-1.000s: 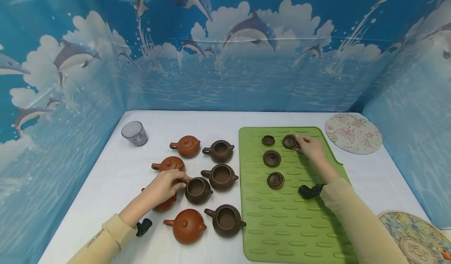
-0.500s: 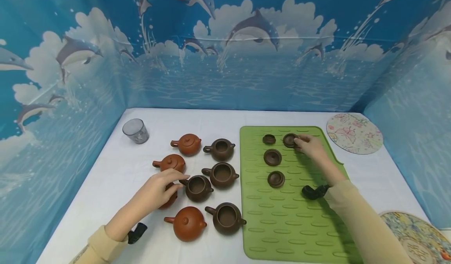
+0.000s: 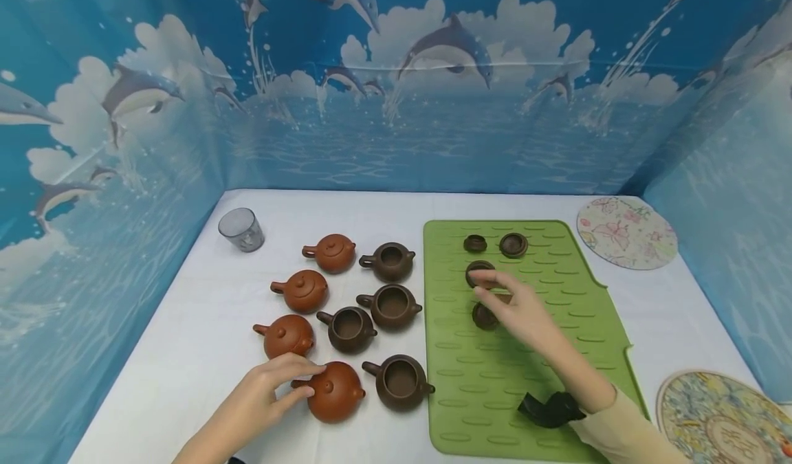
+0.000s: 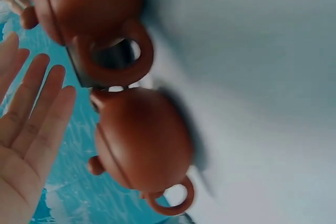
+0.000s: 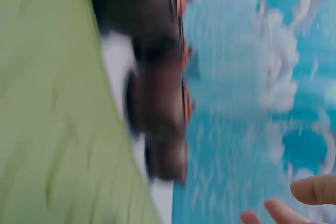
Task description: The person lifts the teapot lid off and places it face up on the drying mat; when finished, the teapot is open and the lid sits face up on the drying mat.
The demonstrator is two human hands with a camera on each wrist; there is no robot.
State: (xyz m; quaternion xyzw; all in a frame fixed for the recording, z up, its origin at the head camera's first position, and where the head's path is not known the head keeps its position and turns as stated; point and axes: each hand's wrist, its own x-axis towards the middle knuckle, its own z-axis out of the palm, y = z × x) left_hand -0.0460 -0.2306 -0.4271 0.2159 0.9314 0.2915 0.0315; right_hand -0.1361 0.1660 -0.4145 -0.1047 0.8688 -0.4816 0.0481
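My left hand (image 3: 266,396) is at the front reddish-brown teapot (image 3: 337,403), fingertips over its handle side. In the left wrist view the left hand (image 4: 32,135) has straight fingers, beside two reddish teapots, the nearer with its ring handle (image 4: 144,59) showing. Over the green mat (image 3: 458,395) hovers my right hand (image 3: 520,316), thumb and fingers apart, holding nothing. Beneath it are two dark lids, a middle one (image 3: 478,269) and a lower one (image 3: 485,318), both partly covered. Two more dark lids, a small one (image 3: 475,244) and a wider one (image 3: 513,245), lie behind.
Lidless dark brown teapots (image 3: 402,402) stand in a column left of the mat. Lidded reddish teapots (image 3: 287,337) form another column farther left. A grey glass (image 3: 243,234) stands at the back left. Round patterned mats (image 3: 628,234) lie at the right.
My left hand has left the dark teapot's handle and come forward to the front reddish teapot. My right hand has let go of the back right lid and moved forward and left.
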